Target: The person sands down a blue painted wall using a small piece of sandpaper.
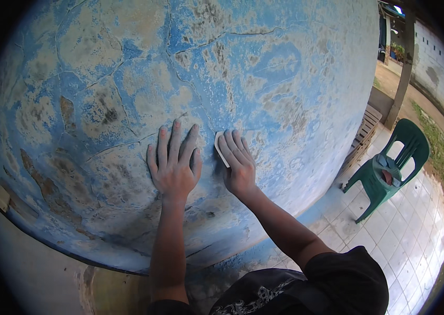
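My left hand [176, 160] lies flat on a worn wall [280, 94] with its fingers spread, holding nothing. Flaking blue paint, pale bare patches and cracks cover this wall. Just to the right, my right hand [240, 164] presses a piece of sandpaper [219, 140] against the surface. Only the pale left edge of the sandpaper shows; my fingers, held close together, cover the rest. Grey dust coats the fingers of both hands. A long crack runs down the wall toward the space between my hands.
On the right, a green plastic chair [390, 163] stands on the tiled floor [390, 226] with a crumpled grey item [386, 170] on its seat. Wooden slats [365, 134] lean by the wall's far end. A light switch [2, 198] sits near the wall's left edge.
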Available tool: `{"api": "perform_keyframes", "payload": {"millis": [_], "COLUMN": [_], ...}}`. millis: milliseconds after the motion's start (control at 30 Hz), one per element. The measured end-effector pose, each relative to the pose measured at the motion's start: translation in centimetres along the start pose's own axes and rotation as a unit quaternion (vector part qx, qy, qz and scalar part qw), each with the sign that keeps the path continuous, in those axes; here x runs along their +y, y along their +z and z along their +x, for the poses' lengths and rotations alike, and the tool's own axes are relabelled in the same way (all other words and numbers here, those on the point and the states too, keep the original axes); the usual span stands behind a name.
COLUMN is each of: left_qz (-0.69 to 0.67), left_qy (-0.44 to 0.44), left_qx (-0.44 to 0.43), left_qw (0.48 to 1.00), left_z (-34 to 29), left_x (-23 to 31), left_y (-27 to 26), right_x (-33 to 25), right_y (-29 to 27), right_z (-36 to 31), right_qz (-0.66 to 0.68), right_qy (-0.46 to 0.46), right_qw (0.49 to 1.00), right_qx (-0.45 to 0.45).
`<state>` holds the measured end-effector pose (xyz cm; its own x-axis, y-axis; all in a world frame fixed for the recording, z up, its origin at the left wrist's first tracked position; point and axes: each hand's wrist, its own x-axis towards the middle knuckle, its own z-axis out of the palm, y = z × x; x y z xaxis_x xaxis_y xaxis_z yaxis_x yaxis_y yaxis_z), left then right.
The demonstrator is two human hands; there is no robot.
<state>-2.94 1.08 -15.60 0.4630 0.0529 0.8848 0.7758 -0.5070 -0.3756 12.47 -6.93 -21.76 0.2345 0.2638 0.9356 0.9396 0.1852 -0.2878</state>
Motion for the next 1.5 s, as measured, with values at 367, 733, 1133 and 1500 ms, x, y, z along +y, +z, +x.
{"api": "perform_keyframes", "payload": {"millis": [367,733,1133,1500], "left_qz": [-0.019,-0.044,-0.024,-0.003], "left_qy": [-0.060,-0.076,-0.096,-0.110], "left_qx": [0.015,0.043,0.045,0.042], "left_qw": [0.998,0.995,0.994,0.993], "left_z": [-1.5,-1.6,-1.9,-2.8], "left_x": [0.9,1.6,2.1,1.9], "left_y": [0.6,1.3,1.2,1.6], "right_x": [0.0,0.6,-1.8,-1.3], "right_y": [1.1,1.0,-0.6,0.0], "right_z": [-6.2,-0.5,5.3,5.0], "right_qz": [0.060,0.034,0.085,0.097], "right_qy": [0.047,-0.006,0.005,0.005], "right_qw": [0.996,0.999,0.995,0.993], "right_qx": [-0.040,0.033,0.047,0.059]}}
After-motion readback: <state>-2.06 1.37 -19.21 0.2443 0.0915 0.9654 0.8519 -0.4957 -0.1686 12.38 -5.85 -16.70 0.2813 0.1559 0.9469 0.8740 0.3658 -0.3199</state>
